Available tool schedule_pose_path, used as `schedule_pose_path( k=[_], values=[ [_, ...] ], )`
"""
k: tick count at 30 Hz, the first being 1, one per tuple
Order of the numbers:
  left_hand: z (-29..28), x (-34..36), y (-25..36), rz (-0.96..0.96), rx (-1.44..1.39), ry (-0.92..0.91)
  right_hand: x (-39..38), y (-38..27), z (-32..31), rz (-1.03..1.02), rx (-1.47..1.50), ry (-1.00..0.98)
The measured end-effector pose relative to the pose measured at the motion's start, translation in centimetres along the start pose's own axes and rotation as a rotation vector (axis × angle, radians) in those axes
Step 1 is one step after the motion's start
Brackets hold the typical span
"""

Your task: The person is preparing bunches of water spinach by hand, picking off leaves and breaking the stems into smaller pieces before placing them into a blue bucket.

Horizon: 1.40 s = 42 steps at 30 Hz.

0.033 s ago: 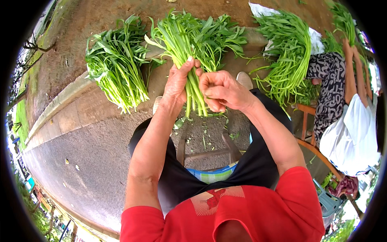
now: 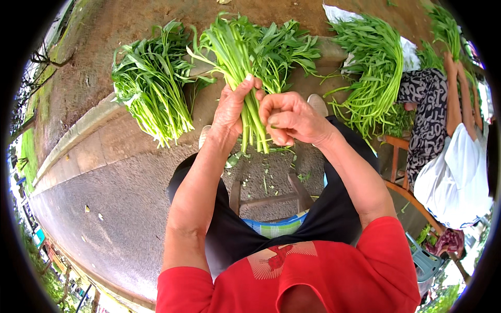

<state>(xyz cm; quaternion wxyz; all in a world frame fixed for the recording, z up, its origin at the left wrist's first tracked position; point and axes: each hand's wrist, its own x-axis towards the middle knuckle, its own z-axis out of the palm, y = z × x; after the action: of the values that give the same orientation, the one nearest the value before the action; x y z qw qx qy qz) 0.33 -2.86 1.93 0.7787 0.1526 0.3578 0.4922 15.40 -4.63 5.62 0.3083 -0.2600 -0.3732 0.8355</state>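
Observation:
Upright in my left hand (image 2: 235, 107) is a bunch of leafy green vegetables (image 2: 232, 49), its thumb pressed across the pale stems, whose cut ends point down toward me. My right hand (image 2: 292, 117) is just right of those stems, fingers curled and thumb pressed in; a tiny bit of green shows at the fingertips, though what they grip is too hidden to name. Loose heaps of the same greens lie along a low concrete step: one at the left (image 2: 151, 83), one behind the held bunch (image 2: 287, 49), another at the right on white sacking (image 2: 365, 73).
A co-worker in a white top (image 2: 449, 172) and patterned trousers holds greens at the far right. A wooden chair (image 2: 395, 161) and a blue-green plastic chair (image 2: 421, 258) stand there. Between my knees are a wooden stool frame (image 2: 269, 198) and scattered leaf scraps on pavement.
Both hands and the bunch are very slightly lower and further right in the picture, with little other visible difference.

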Motion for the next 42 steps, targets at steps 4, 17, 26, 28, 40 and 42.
schedule_pose_path(
  k=[4, 17, 26, 28, 40, 42],
  values=[
    [0.4, -0.7, 0.2, -0.037, 0.135, -0.082, 0.6, -0.6, -2.2, -0.186, 0.257, 0.285],
    [1.5, -1.2, -1.2, -0.062, 0.484, -0.177, 1.3, -0.4, -3.0, -0.355, -0.483, 0.7],
    [1.8, -1.0, -1.8, 0.002, 0.525, -0.18, 1.2, -0.5, -3.7, -0.252, -0.357, 0.772],
    [1.8, -1.0, -1.6, -0.027, 0.462, -0.155, 1.2, -0.8, -3.2, -0.257, -0.292, 0.75],
    [1.1, -0.6, -1.6, -0.133, 0.337, -0.075, 1.4, -0.3, -3.6, -0.355, -0.542, 0.664],
    [1.1, -0.5, -1.4, -0.152, 0.305, -0.018, 1.2, -0.5, -3.3, -0.372, -0.616, 0.649]
  ],
)
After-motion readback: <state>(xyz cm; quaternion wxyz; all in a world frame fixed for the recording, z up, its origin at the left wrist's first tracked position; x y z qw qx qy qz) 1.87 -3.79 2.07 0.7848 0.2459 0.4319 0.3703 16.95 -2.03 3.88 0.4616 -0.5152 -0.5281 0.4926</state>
